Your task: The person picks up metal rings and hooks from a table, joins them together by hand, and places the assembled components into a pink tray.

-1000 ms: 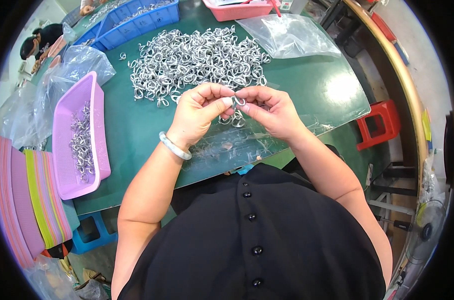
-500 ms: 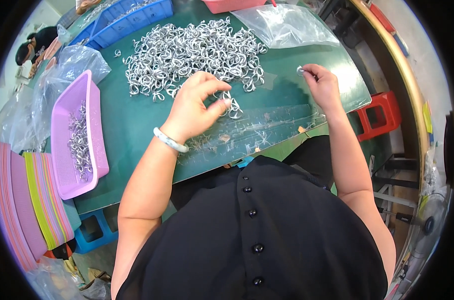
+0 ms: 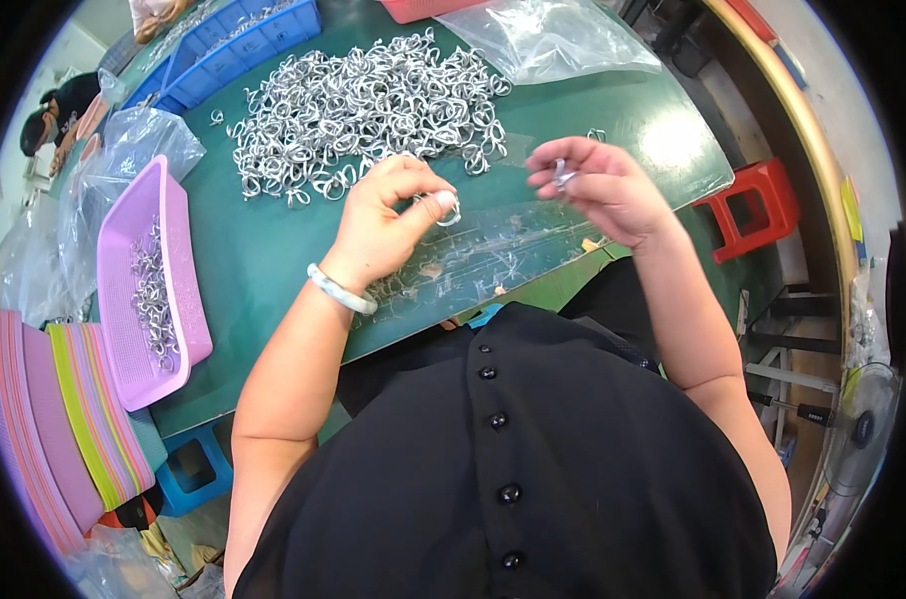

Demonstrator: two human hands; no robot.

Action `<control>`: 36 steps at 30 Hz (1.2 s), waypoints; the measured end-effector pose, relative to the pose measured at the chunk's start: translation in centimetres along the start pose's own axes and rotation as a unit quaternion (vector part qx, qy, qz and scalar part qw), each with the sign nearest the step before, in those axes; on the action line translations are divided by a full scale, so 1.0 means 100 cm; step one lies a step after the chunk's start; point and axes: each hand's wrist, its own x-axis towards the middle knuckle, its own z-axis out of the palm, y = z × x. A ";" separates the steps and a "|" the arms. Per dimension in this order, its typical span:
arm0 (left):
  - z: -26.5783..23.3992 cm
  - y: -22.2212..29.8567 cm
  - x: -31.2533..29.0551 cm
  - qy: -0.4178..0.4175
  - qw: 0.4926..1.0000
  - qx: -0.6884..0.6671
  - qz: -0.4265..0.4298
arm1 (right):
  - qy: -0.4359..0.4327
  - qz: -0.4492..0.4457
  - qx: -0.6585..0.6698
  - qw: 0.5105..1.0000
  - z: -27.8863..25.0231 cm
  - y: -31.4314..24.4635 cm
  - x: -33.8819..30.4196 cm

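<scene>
The left hand (image 3: 388,218) pinches a metal ring (image 3: 457,212) between thumb and fingers, near the ring pile (image 3: 368,115). The right hand (image 3: 618,195) holds a small metal piece (image 3: 561,178), slightly blurred, at its fingertips. Both are probably light, stiff and smooth; grip the ring by its band.

1. Silver-grey: the ring (image 3: 455,213) at the left grip (image 3: 385,215), and the heap of rings (image 3: 363,110) beyond it.
2. Silvery, blurred: the piece (image 3: 561,179) in the right grip (image 3: 613,192).
3. Deep green with pale scratches: the worktop (image 3: 273,270) beneath both grips.
4. Milky white, mottled grey-blue: the bangle (image 3: 341,291) just below the left grip.
5. Lilac: the basket (image 3: 185,290) left of the left grip.
6. Pink, purple, lime and teal bands: the stack (image 3: 66,419) farther left.
7. Bright blue: the crate (image 3: 263,45) beyond the left grip.
8. Red: the stool (image 3: 722,222) right of the right grip.
</scene>
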 end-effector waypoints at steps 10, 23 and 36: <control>-0.012 -0.009 -0.006 0.061 0.987 -0.105 -0.102 | -0.046 0.097 0.097 0.989 0.055 0.032 0.035; -0.027 -0.004 -0.007 0.009 0.841 -0.500 -0.208 | 0.013 0.099 0.079 0.992 0.064 0.030 0.036; -0.018 -0.005 -0.008 -0.031 0.791 -0.584 -0.178 | 0.014 0.098 0.091 0.991 0.072 0.023 0.034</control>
